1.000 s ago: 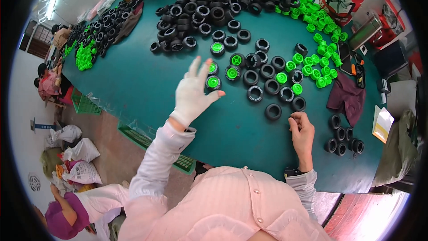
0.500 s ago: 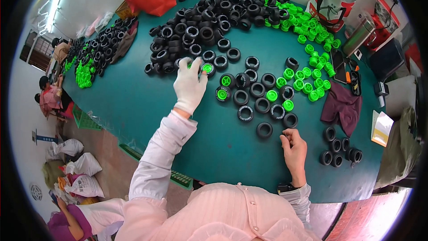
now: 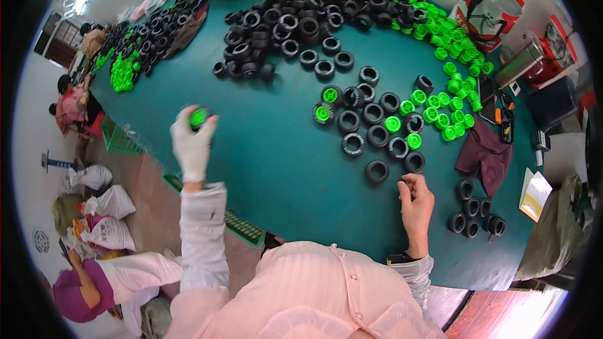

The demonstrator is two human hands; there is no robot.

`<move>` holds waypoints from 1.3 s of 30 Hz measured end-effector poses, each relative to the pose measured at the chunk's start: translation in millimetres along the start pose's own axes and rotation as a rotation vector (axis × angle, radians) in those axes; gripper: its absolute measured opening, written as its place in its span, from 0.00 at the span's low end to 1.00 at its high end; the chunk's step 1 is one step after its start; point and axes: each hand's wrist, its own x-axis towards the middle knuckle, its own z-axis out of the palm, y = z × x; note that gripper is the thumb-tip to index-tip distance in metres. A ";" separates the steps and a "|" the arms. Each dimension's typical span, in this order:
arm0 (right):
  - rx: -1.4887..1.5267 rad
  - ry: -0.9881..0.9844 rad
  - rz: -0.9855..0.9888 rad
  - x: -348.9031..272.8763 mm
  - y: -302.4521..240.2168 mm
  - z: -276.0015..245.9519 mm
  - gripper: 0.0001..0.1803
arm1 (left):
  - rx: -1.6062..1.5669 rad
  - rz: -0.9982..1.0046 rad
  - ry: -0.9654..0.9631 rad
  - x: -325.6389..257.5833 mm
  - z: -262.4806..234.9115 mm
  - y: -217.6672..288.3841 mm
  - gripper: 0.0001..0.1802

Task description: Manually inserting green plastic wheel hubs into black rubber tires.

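My left hand, in a white glove, is out over the left part of the table. Its thumb and fingers grip a small toy wheel, a black tire with a bright green hub inside. My bare right hand rests near the table's front with its fingers curled; whatever they may hold is hidden. Just beyond it lie a loose black tire and another tire. Farther off, two tires with green hubs stand together, one being a fitted wheel. Several loose green hubs lie to their right.
A large heap of black tires and a green hub pile cover the back of the green table. At right are a maroon cloth, a small tire group and a steel flask. Other people work at left.
My left hand has moved left, away from the tire heap, carrying the green-hubbed wheel. My right hand stays nearly in place. The view has shifted slightly.
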 end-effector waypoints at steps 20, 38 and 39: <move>-0.035 0.042 -0.038 0.5 1.3 2.2 0.09 | -0.129 0.249 -0.188 -50.8 11.6 58.5 0.28; -0.114 0.074 -0.047 -2.6 -9.4 -2.3 0.09 | 0.111 0.261 -0.165 -10.6 62.6 70.0 0.27; -0.108 0.074 -0.044 -1.8 -8.7 -1.0 0.09 | 0.155 0.141 -0.071 -12.1 33.2 47.8 0.27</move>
